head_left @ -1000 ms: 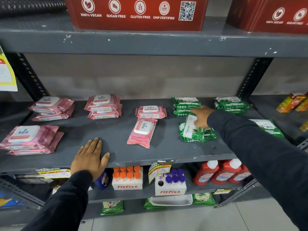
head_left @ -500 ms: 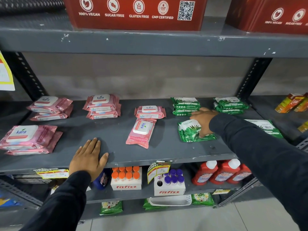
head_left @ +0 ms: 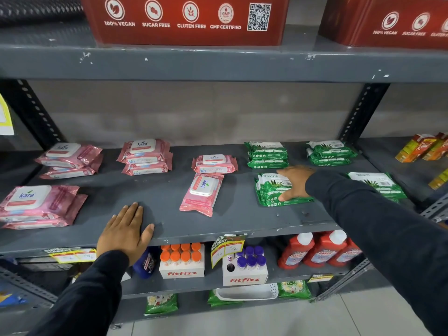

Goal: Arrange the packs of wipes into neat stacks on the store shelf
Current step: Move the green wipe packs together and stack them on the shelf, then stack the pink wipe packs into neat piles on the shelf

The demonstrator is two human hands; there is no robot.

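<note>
On the grey shelf [head_left: 242, 221] lie pink Kara wipes packs: stacks at the front left [head_left: 36, 204], back left [head_left: 70, 156] and back middle [head_left: 145, 154], a single pack [head_left: 214, 163], and one loose pack [head_left: 202, 194] lying lengthwise in front of it. Green Origami packs sit in two back stacks [head_left: 266, 154] [head_left: 331, 152], with another pile at the right [head_left: 378, 185]. My right hand [head_left: 294, 184] grips the right side of a flat green pack [head_left: 269, 190]. My left hand [head_left: 123, 235] rests flat and open on the shelf's front edge.
Red cartons [head_left: 184, 18] stand on the shelf above. Below are fitfizz boxes [head_left: 181, 263], red bottles [head_left: 320, 251], price tags [head_left: 225, 246] and a white basket [head_left: 247, 292]. Orange cartons [head_left: 421, 147] fill the neighbouring bay at the right. A perforated upright [head_left: 358, 112] divides the bays.
The green pack under my right hand was tilted up a second ago and now lies flat and squared on the shelf. My left hand has stayed put.
</note>
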